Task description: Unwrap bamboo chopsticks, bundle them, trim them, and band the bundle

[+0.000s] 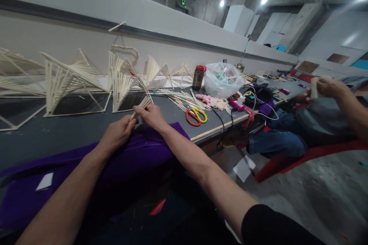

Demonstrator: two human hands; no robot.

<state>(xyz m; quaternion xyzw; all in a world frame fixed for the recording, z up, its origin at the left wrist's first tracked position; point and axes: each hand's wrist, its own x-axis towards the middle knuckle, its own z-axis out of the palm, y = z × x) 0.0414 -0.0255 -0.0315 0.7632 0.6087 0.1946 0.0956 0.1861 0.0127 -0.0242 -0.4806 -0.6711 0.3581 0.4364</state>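
My left hand (119, 132) is closed around the lower end of a small bundle of thin wooden sticks (143, 104). My right hand (151, 115) pinches the same bundle close to its upper end, right beside the left hand. Both hands are over the table's front edge, above a purple cloth (149, 145). Just behind them stands a twisted stick model (123, 88), with a larger one (63, 84) to its left. More loose sticks (179, 101) lie to the right, near scissors with red and yellow handles (197, 116).
A red-capped bottle (199, 77), a clear plastic bag (224, 80), a pink glue gun (203, 99) and cables lie along the table (17, 143) at right. Beyond them, a seated person in jeans (276, 132) holds something pale. A low wall (172, 49) runs behind.
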